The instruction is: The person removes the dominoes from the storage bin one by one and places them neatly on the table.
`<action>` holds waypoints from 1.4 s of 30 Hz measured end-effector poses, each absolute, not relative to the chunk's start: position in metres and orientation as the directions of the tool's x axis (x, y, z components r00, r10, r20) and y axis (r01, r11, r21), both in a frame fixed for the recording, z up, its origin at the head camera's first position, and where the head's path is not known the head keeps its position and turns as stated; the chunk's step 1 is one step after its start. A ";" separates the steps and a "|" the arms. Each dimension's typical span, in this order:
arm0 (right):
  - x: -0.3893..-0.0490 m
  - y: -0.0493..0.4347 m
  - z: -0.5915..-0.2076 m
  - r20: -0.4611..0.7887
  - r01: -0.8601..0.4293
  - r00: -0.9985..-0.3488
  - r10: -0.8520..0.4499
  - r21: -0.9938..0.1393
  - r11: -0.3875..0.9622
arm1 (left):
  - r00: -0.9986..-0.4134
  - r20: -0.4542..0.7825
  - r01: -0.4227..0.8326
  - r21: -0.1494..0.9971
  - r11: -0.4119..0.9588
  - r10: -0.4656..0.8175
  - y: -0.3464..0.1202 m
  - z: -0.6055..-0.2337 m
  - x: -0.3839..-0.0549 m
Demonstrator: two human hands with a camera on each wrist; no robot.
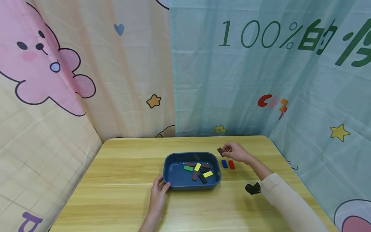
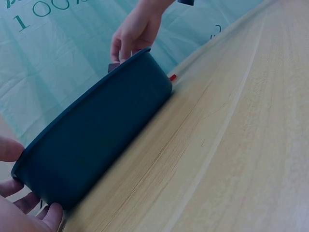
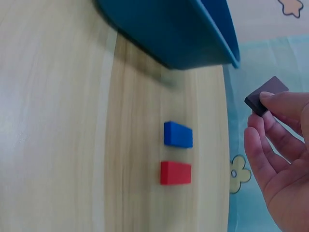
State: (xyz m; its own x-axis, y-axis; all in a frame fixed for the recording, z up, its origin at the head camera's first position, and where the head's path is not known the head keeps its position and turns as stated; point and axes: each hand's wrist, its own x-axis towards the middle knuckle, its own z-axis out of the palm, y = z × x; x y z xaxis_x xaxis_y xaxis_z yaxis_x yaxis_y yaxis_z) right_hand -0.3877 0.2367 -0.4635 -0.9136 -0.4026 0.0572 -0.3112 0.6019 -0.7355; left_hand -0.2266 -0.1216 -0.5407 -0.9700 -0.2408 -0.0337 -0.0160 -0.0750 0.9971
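Near the table's middle sits a dark blue plastic bin (image 1: 191, 187) with small rectangular blocks in it: brown, black, yellow and a green block (image 1: 188, 168). My left hand (image 1: 158, 193) holds the bin's near left corner, thumb and fingers around its outside. Beyond the bin's right side, my right hand (image 1: 236, 152) pinches a dark brown block (image 3: 267, 94) between thumb and fingertips, raised above the tabletop. Below that hand, a blue block (image 3: 178, 135) and a red block (image 3: 175, 173) lie side by side on the table, just right of the bin.
A small black object (image 1: 253, 188) shows beside the right sleeve (image 1: 290, 199). The wooden table (image 1: 116, 180) reaches back to printed curtains (image 1: 214, 80), which also line both sides.
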 end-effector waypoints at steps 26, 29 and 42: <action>-0.369 0.300 -0.501 -0.053 -0.123 -0.964 -0.262 -0.783 0.610 | -0.971 -0.025 -0.007 0.997 -0.076 -0.239 -0.121 -0.541 -0.225; -0.368 0.306 -0.507 -0.073 -0.089 -0.969 -0.237 -0.789 0.608 | -0.971 -0.026 -0.008 0.997 -0.076 -0.237 -0.121 -0.541 -0.226; -0.365 0.312 -0.513 -0.105 -0.046 -0.978 -0.183 -0.739 0.672 | -0.971 -0.017 0.002 0.997 -0.077 -0.239 -0.121 -0.540 -0.225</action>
